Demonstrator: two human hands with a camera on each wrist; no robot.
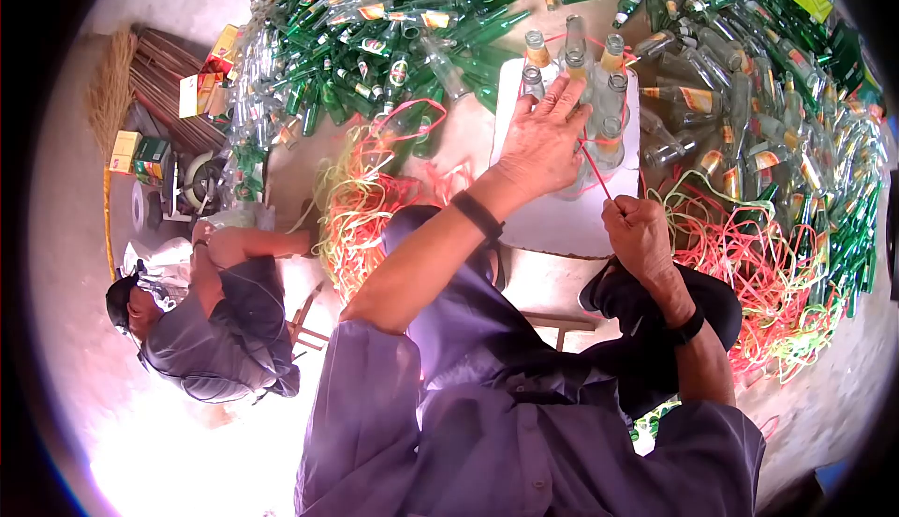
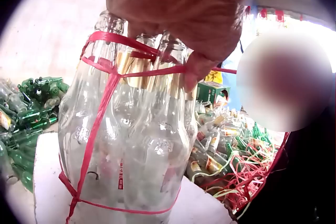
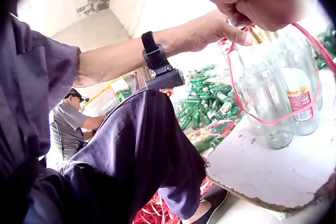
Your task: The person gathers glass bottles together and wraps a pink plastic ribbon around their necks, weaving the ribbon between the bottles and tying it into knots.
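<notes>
A bundle of clear glass bottles (image 1: 611, 150) stands upright on a white board (image 1: 552, 227) in the head view. Over the bottle tops lies my left hand (image 1: 545, 145), its fingers stretched across the necks. My right hand (image 1: 639, 236), nearer my body, is curled tightly round a red plastic strap (image 1: 596, 172) that runs taut to the bundle. In the left wrist view, red strap (image 2: 97, 129) loops round the necks, drops down one side and circles the lower bodies. A printed label (image 3: 300, 103) shows on one bottle in the right wrist view.
Green and clear bottles (image 1: 398, 72) are heaped beyond the board and along the right side (image 1: 787, 114). Tangles of red and yellow-green strap (image 1: 749, 283) lie on both sides of my legs. Another person (image 1: 220, 330) sits at the left, near a broom (image 1: 112, 77).
</notes>
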